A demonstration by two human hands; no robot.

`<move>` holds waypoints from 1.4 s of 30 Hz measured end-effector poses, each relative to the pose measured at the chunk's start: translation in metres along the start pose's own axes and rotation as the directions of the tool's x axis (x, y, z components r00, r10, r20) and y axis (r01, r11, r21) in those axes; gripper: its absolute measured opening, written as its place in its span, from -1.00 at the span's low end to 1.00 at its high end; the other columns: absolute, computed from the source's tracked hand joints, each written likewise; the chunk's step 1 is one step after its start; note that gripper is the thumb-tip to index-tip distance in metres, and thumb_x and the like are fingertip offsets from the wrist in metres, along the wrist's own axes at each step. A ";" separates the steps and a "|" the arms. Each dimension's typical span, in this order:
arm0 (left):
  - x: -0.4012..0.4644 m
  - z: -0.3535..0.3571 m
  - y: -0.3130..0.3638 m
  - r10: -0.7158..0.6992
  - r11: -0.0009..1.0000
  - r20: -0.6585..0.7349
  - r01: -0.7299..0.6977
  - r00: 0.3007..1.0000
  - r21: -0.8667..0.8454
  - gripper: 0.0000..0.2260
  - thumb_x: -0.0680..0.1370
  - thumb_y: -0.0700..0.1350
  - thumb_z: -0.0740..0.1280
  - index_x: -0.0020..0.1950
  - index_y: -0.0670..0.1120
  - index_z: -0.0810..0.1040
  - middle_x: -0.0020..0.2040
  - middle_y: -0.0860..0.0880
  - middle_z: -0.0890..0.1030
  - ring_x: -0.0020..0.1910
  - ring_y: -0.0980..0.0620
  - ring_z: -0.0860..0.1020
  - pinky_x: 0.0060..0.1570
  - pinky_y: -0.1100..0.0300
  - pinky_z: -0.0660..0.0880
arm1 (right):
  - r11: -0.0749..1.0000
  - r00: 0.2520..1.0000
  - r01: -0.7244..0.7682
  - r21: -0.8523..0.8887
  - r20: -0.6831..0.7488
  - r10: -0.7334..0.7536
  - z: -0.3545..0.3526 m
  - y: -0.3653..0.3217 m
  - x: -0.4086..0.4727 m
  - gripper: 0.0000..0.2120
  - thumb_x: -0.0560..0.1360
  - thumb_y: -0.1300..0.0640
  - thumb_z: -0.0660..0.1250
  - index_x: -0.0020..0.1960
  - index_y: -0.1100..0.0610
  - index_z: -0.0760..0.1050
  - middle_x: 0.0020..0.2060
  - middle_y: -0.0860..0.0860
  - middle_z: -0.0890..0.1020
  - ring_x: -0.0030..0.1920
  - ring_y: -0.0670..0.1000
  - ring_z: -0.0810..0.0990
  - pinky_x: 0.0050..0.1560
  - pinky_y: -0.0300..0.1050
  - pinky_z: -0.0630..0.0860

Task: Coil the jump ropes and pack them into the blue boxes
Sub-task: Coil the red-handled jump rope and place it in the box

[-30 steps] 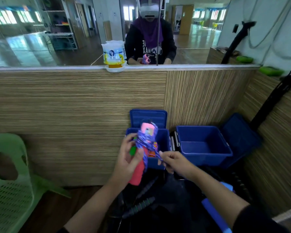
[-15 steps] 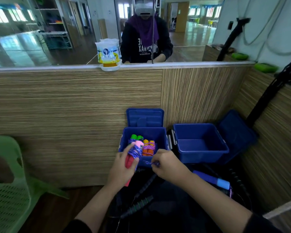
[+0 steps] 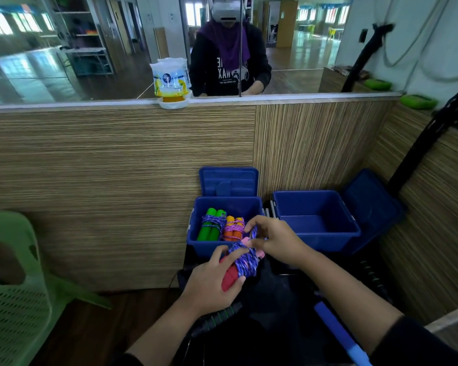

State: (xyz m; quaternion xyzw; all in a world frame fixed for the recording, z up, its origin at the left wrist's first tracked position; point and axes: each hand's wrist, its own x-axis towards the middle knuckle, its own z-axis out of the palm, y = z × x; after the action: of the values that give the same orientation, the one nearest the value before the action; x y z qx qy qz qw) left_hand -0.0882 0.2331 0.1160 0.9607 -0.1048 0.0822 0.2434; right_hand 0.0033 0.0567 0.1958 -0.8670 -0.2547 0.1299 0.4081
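Observation:
My left hand [image 3: 212,283] grips a jump rope with red-pink handles [image 3: 230,276], its purple-blue cord wound round them. My right hand [image 3: 273,239] pinches the cord's loose end just above the bundle. Behind them stands the left blue box [image 3: 193,233], lid up, holding a coiled green-handled rope [image 3: 210,228] and a coiled orange-handled rope [image 3: 233,229]. The right blue box [image 3: 317,233] stands open with nothing visible inside.
A green plastic chair [image 3: 13,294] stands at the left. A wood-panelled wall with a mirror above closes the back and right. A dark bag [image 3: 270,326] below my hands holds a blue-handled rope [image 3: 336,328] and a black-green handle [image 3: 217,317].
Both hands have come down with the red-handled bundle from in front of the left box to just before its front edge. My right hand has moved up over the bundle's top.

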 end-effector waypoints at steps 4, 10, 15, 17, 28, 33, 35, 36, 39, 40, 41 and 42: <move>-0.004 -0.001 0.001 0.048 0.999 0.027 -0.049 0.998 0.020 -0.44 0.51 0.25 0.15 0.42 0.49 -0.09 0.36 0.08 0.27 -0.03 0.00 0.58 -0.05 0.20 0.49 | 0.996 0.997 -0.068 0.057 0.023 0.067 -0.001 0.001 0.002 -0.65 0.39 0.18 0.48 0.06 0.09 0.38 -0.33 0.07 0.58 -0.38 -0.08 0.50 -0.33 -0.27 0.44; -0.005 -0.003 0.004 0.067 0.997 0.059 -0.065 0.996 -0.032 -0.47 0.53 0.21 0.18 0.40 0.51 0.00 0.33 0.11 0.23 -0.03 0.00 0.57 0.01 0.17 0.51 | 0.970 0.987 -0.160 0.183 0.046 0.154 -0.005 0.003 0.003 -0.66 0.31 0.23 0.55 0.02 0.20 0.52 -0.33 0.05 0.62 -0.28 -0.06 0.59 -0.17 -0.17 0.52; -0.002 -0.001 0.004 0.015 0.994 0.072 -0.006 0.997 -0.112 -0.51 0.53 0.20 0.24 0.37 0.49 0.11 0.22 0.20 0.22 0.01 0.10 0.53 0.02 0.25 0.47 | 0.982 0.990 -0.131 0.137 0.074 0.121 -0.003 0.001 0.000 -0.71 0.42 0.27 0.44 0.13 0.19 0.58 -0.21 0.17 0.69 -0.09 -0.01 0.65 0.08 -0.06 0.57; 0.001 -0.001 0.004 -0.011 0.995 0.070 0.018 0.998 -0.102 -0.52 0.52 0.20 0.24 0.36 0.47 0.13 0.21 0.18 0.23 -0.02 0.08 0.54 0.00 0.23 0.46 | 0.992 0.990 -0.118 0.044 0.079 0.114 -0.002 0.000 0.000 -0.69 0.47 0.29 0.36 0.21 0.17 0.55 -0.19 0.05 0.68 -0.07 -0.08 0.64 0.09 -0.15 0.56; 0.005 -0.002 -0.003 -0.095 0.989 -0.042 0.089 0.995 -0.116 -0.50 0.45 0.24 0.21 0.37 0.40 0.16 0.19 0.19 0.23 -0.08 0.07 0.55 -0.05 0.16 0.53 | 0.932 0.980 -0.177 -0.317 -0.145 0.137 0.002 0.006 -0.004 -0.82 0.49 0.18 0.29 -0.10 0.31 0.57 -0.16 0.19 0.64 -0.12 0.10 0.56 -0.16 -0.11 0.43; 0.005 -0.003 -0.003 -0.095 0.977 -0.057 0.082 0.994 -0.199 -0.53 0.46 0.18 0.26 0.33 0.42 0.24 0.22 0.20 0.29 -0.03 0.11 0.55 0.01 0.14 0.54 | 0.978 0.982 -0.121 -0.169 -0.166 0.093 0.006 0.018 -0.006 -0.93 0.55 0.27 0.23 -0.09 0.21 0.47 -0.22 0.10 0.59 -0.22 0.02 0.52 -0.25 -0.23 0.40; 0.005 -0.005 -0.004 -0.064 0.972 -0.059 0.049 0.996 -0.232 -0.55 0.45 0.16 0.26 0.31 0.43 0.26 0.22 0.21 0.31 -0.02 0.17 0.55 0.02 0.13 0.54 | 0.997 0.986 -0.080 -0.018 -0.151 0.077 0.005 0.025 -0.009 -0.86 0.55 0.28 0.24 -0.15 0.12 0.45 -0.29 0.01 0.57 -0.31 -0.15 0.51 -0.29 -0.40 0.39; 0.004 -0.006 -0.003 -0.039 0.968 -0.060 0.023 0.997 -0.248 -0.55 0.45 0.15 0.27 0.31 0.43 0.27 0.22 0.21 0.33 0.00 0.18 0.55 0.03 0.12 0.53 | 0.996 0.987 -0.057 0.064 -0.145 0.066 0.006 0.029 -0.010 -0.82 0.55 0.28 0.24 -0.18 0.08 0.45 -0.30 0.01 0.58 -0.31 -0.17 0.52 -0.25 -0.38 0.43; 0.003 -0.010 0.001 0.027 0.953 -0.065 -0.045 0.998 -0.299 -0.56 0.46 0.09 0.31 0.30 0.37 0.32 0.25 0.22 0.35 0.11 0.21 0.52 0.08 0.14 0.51 | 0.934 0.991 -0.033 0.356 -0.111 0.077 0.008 0.036 -0.015 -0.79 0.57 0.31 0.21 -0.15 0.07 0.50 -0.22 0.15 0.61 -0.18 -0.03 0.59 -0.10 -0.07 0.57; 0.002 -0.011 0.002 0.040 0.950 -0.069 -0.060 0.997 -0.307 -0.56 0.46 0.07 0.32 0.30 0.34 0.33 0.25 0.22 0.35 0.13 0.21 0.51 0.09 0.15 0.51 | 0.906 0.992 -0.036 0.421 -0.091 0.082 0.009 0.035 -0.016 -0.78 0.57 0.33 0.19 -0.12 0.09 0.52 -0.19 0.19 0.61 -0.15 0.01 0.59 -0.09 -0.06 0.58; 0.002 -0.011 0.002 0.049 0.948 -0.073 -0.069 0.996 -0.309 -0.56 0.46 0.06 0.33 0.30 0.33 0.33 0.25 0.21 0.35 0.15 0.21 0.50 0.10 0.15 0.51 | 0.896 0.994 -0.033 0.443 -0.080 0.077 0.009 0.035 -0.016 -0.78 0.58 0.33 0.18 -0.11 0.09 0.52 -0.17 0.23 0.60 -0.14 0.03 0.60 -0.08 -0.04 0.60; 0.001 -0.012 0.001 0.054 0.948 -0.075 -0.074 0.996 -0.309 -0.56 0.46 0.05 0.34 0.29 0.33 0.33 0.25 0.22 0.35 0.16 0.22 0.50 0.11 0.15 0.50 | 0.908 0.995 -0.025 0.419 -0.082 0.065 0.009 0.036 -0.015 -0.77 0.58 0.31 0.18 -0.12 0.07 0.52 -0.15 0.24 0.61 -0.15 0.06 0.60 -0.08 0.01 0.60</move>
State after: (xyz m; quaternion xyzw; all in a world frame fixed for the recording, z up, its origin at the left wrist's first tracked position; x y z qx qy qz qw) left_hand -0.0888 0.2375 0.1273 0.9031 -0.1396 0.1038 0.3926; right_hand -0.0014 0.0348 0.1622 -0.7705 -0.1815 0.1497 0.5924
